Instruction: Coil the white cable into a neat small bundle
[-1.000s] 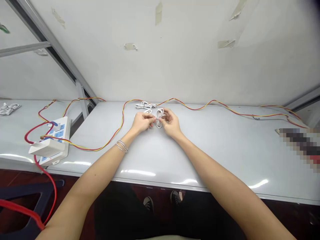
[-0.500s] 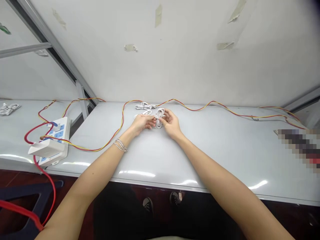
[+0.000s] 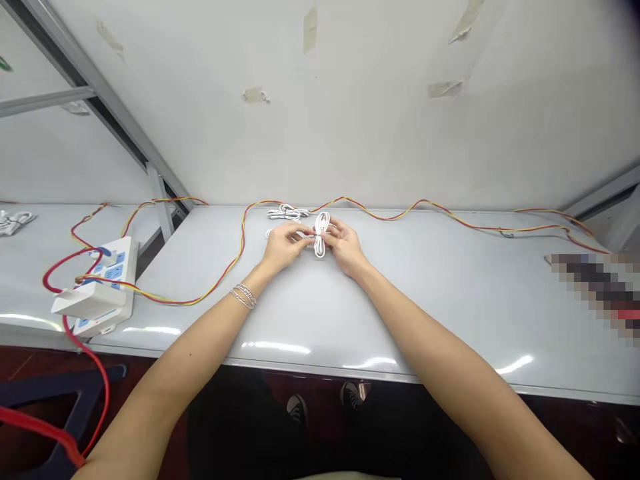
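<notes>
A coiled white cable (image 3: 321, 245) stands nearly upright between my hands, its loops gathered at the waist by a thin dark tie (image 3: 317, 235). My right hand (image 3: 346, 245) grips the bundle from the right, thumb in front and fingers behind. On the other side, my left hand (image 3: 287, 245) pinches the end of the tie between thumb and fingertips. Just behind lies another tied white cable bundle (image 3: 289, 213) on the grey tabletop (image 3: 320, 307). Part of a further white cable (image 3: 269, 233) shows beside my left hand, mostly hidden by it.
A white power strip (image 3: 127, 270) with plugs and a red cord (image 3: 100, 363) sits at left. Red and yellow twisted wire (image 3: 383, 217) runs along the back by the white wall panel (image 3: 370, 127). More white cable (image 3: 15, 222) lies far left. A pixelated patch covers something at right.
My left hand has turned and closed into a pinch at the tie. The held cable bundle now faces the camera more squarely. The view has shifted slightly.
</notes>
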A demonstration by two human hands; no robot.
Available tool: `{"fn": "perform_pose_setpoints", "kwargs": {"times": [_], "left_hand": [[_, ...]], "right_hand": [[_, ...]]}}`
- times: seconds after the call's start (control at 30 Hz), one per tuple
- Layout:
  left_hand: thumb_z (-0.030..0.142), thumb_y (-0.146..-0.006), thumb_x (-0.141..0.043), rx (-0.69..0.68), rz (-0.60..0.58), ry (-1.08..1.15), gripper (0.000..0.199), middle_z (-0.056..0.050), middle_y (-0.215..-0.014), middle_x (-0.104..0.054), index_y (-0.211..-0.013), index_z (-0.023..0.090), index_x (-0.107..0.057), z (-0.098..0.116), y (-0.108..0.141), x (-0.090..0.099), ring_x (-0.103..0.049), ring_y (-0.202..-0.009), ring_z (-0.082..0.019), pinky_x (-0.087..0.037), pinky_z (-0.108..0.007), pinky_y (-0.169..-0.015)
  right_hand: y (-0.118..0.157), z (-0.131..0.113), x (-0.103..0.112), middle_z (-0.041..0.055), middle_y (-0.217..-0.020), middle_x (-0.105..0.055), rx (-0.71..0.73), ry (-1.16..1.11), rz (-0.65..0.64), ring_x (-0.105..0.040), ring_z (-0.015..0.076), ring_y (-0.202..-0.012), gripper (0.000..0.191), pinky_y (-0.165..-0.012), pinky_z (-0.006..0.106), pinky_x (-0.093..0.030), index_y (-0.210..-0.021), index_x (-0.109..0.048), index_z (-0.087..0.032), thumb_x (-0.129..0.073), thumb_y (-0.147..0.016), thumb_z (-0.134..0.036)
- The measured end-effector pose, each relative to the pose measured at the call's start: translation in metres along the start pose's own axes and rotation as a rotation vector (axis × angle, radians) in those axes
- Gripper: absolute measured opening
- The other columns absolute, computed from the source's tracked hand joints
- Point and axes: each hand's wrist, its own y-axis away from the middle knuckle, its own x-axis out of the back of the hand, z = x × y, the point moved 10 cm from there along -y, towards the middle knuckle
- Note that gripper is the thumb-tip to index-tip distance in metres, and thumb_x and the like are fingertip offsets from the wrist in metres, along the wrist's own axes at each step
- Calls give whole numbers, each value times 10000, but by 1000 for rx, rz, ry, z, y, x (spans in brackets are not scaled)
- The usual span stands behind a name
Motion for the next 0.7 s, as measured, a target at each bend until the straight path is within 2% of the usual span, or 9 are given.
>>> {"fn": "perform_pose_setpoints", "kwargs": {"times": [0.17, 0.33, 0.53, 0.7], "left_hand": [[374, -734, -774, -42, 56, -92, 215, -71, -895, -720, -814, 178, -736, 5, 0, 6, -645, -742, -158, -522, -267, -624], [314, -791, -698, -32, 5, -221, 145, -56, -826, -733, -814, 172, -721, 7, 2, -1, -629, -645, -145, -512, -276, -646], [266, -803, -660, -116, 50, -410, 129, -60, -851, -716, -834, 177, -748, 19, 4, 4, -581, -575, -125, -486, -287, -646], [244, -809, -646, -172, 43, -440, 140, -69, -870, -702, -852, 184, -764, 25, 4, 5, -554, -579, -125, -472, -290, -651]], "right_hand": [[-1, 1, 0, 24, -941, -682, -8, 17, -16, -621, 163, -763, 553, -679, 299, -503, -1133, -584, -227, -790, -625, -299], [-1, -1, -1, 35, -964, -687, 43, 52, -17, -638, 180, -820, 556, -736, 319, -522, -1122, -579, -229, -808, -624, -321], [2, -7, -5, 36, -965, -684, 128, 113, -16, -651, 186, -848, 522, -807, 342, -532, -1065, -559, -237, -827, -632, -352], [4, -11, -8, 46, -993, -679, 159, 135, -24, -645, 177, -812, 504, -789, 340, -530, -1063, -558, -236, -824, -647, -337]]}}
